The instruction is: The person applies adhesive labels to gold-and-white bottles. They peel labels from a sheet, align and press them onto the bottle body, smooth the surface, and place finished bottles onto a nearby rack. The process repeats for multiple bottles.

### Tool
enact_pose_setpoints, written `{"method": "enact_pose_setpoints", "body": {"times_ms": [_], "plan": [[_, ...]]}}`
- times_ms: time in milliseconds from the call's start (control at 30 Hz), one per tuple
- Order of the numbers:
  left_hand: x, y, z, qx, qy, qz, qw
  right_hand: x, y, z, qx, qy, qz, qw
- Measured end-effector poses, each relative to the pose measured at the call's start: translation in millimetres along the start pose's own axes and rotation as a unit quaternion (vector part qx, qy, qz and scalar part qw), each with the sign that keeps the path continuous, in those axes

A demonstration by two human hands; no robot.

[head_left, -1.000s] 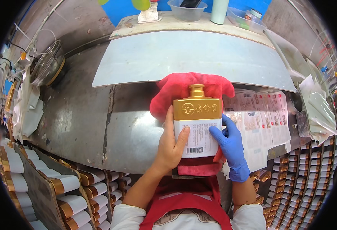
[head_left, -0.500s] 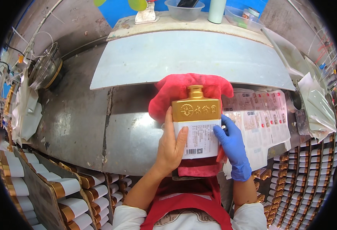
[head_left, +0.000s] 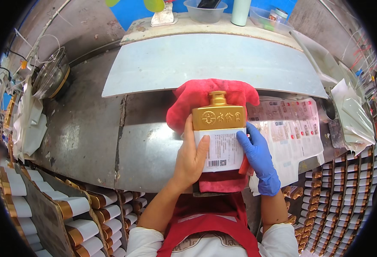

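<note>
A flat bottle, gold at the neck and shoulders and white below, is held upright between my two hands. Its white face carries a printed label. My left hand, bare, grips the left side with the thumb lying on the label's edge. On the other side my right hand, in a blue glove, clasps the edge, thumb on the front; its other fingers are partly hidden. Behind and below the bottle lies a red cloth. A small red object shows by the bottle's lower right corner; its kind is unclear.
Printed label sheets lie right of the cloth on the metal table. A pale board spans the back. Racks of gold-and-white bottles stand at lower left and right. A metal bowl leans at far left.
Both hands still hold the bottle, which sits slightly farther up in the picture. My right thumb has shifted a little along its right edge.
</note>
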State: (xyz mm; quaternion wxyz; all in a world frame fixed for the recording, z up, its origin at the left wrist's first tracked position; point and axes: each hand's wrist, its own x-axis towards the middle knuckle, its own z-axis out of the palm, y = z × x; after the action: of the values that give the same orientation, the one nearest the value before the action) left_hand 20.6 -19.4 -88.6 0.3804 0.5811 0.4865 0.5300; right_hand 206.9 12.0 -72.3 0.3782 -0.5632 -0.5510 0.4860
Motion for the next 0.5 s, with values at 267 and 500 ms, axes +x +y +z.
{"method": "enact_pose_setpoints", "body": {"times_ms": [267, 500], "plan": [[0, 3, -5, -0.036, -0.024, -0.035, 0.998, 2, 25, -18, 0.093, 0.021, 0.024, 0.995], [-1, 3, -17, -0.061, -0.085, -0.030, 0.994, -28, 53, -88, 0.428, 0.095, 0.175, 0.882]]}}
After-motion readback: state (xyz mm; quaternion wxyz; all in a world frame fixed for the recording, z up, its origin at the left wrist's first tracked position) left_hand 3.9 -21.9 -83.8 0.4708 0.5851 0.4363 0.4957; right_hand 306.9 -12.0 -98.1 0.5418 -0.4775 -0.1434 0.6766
